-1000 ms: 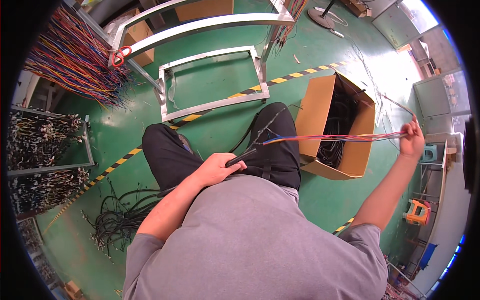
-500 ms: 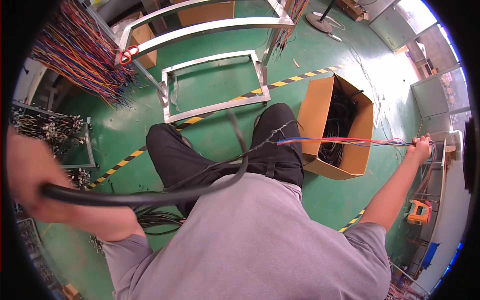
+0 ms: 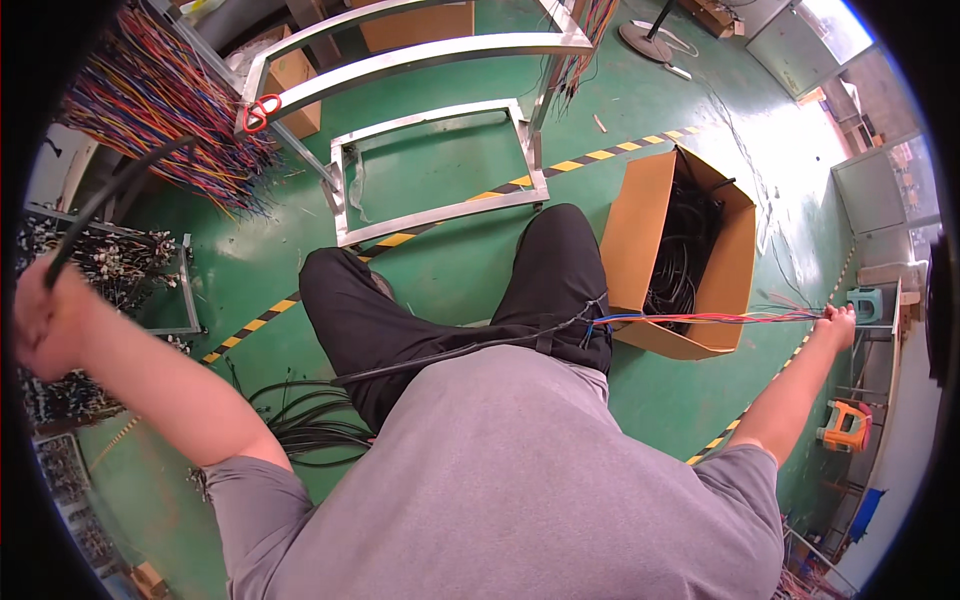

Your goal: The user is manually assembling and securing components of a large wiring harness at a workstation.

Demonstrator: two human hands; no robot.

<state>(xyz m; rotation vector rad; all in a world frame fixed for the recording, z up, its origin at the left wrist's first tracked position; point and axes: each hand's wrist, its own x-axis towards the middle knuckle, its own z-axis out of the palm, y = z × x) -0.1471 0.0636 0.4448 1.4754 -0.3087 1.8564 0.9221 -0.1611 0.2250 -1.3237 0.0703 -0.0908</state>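
Observation:
My left hand (image 3: 48, 318), a little blurred, is out at the far left, closed round a bendy black tube (image 3: 105, 195). The tube sticks up from the fist and curves over toward the hanging wires. Stretched out to the right, my right hand (image 3: 836, 326) grips the end of a bundle of red, blue and pale wires (image 3: 700, 318). These wires run taut from my lap, passing over the near edge of the cardboard box. At my right thigh they join a thin black cable (image 3: 450, 353) with knotted branches, which lies across my lap.
An open cardboard box (image 3: 628, 235) with black cables inside stands right of my knees. Ahead is a metal frame (image 3: 450, 212); coloured wires (image 3: 170, 110) hang at its left, with red-handled scissors (image 3: 262, 112). Coiled black cables (image 3: 310, 425) lie by my left leg. An orange stool (image 3: 848, 426) is at right.
My left hand has swung up and outward, and the black tube that crossed in front of my body now points upward at the left. My right hand has dropped slightly, still gripping the wires.

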